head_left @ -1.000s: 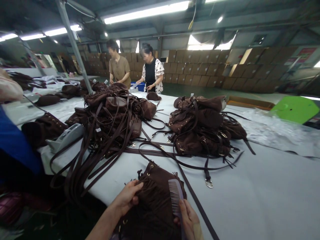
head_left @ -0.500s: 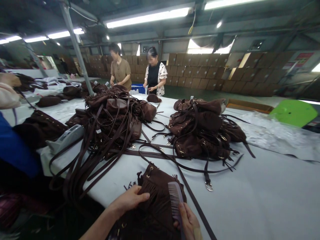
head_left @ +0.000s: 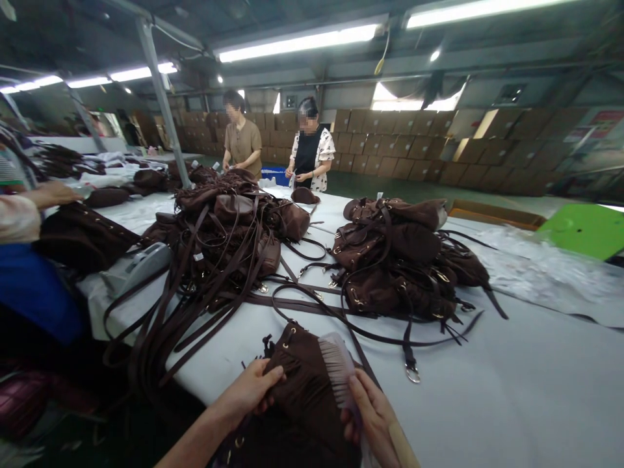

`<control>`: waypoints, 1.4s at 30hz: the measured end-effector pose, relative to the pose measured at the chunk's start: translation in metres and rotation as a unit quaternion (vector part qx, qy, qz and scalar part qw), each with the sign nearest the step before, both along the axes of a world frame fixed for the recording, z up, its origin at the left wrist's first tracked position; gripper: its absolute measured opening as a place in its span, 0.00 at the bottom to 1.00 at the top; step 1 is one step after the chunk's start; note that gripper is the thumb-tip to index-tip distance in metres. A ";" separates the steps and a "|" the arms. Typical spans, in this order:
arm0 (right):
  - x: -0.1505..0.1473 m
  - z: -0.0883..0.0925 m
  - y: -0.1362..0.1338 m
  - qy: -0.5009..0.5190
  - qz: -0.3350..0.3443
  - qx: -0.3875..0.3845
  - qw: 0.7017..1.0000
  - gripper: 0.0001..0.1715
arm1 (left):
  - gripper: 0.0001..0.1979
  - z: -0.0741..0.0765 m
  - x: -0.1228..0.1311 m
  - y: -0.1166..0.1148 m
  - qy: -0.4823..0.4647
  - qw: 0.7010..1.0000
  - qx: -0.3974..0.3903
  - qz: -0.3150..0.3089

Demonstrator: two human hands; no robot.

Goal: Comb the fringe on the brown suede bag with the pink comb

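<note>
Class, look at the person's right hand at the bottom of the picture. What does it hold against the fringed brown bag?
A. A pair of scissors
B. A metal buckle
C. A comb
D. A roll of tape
C: the right hand grips a pale comb whose teeth lie against the fringe of the brown bag, while the left hand presses on the bag beside it.

Left hand (head_left: pixel 248 392) flat, right hand (head_left: pixel 371 416) clenched
</note>
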State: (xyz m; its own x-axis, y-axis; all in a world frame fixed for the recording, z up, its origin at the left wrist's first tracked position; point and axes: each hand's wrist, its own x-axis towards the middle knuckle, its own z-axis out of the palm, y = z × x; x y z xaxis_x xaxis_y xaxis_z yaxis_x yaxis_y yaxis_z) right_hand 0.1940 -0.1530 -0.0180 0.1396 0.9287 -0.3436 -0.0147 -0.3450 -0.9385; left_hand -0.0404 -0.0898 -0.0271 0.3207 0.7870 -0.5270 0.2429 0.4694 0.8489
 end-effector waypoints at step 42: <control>-0.062 0.034 0.060 0.334 0.052 -0.012 0.941 0.34 | 0.14 0.051 0.021 0.027 -0.167 0.953 0.233 -0.101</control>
State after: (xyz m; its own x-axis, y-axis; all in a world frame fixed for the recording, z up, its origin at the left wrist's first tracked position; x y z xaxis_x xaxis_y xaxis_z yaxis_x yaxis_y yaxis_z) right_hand 0.1324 -0.0929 0.0162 -0.2063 0.9162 -0.3435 -0.5631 -0.3982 -0.7241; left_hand -0.0198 -0.0631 0.0239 0.5794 0.8147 0.0215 -0.0309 -0.0043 0.9995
